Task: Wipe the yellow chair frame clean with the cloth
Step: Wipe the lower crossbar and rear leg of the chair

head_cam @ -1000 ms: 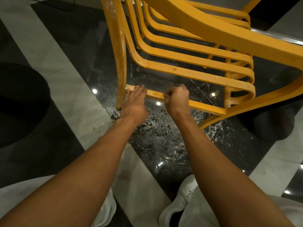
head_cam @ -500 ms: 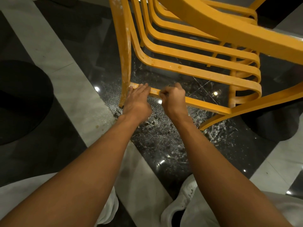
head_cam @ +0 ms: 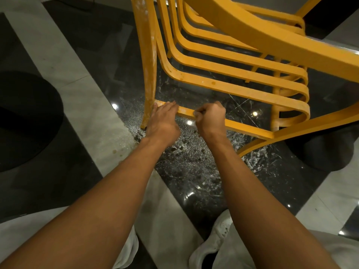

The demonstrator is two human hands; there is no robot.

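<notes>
Dark floor [head_cam: 194,171]; chair frame [head_cam: 242,92] under both hands [head_cam: 186,121].

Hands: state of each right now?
Left hand: open, fingers flat on the chair's lower crossbar.
Right hand: closed in a fist at that crossbar; contents cannot be told.

We read this as an indoor commercial-type space, maybe a lobby or café, exact kind unclear: polished black marble floor [head_cam: 194,181] with pale stone bands [head_cam: 83,105], ceiling-light reflections, and a yellow slatted chair [head_cam: 242,74].
</notes>
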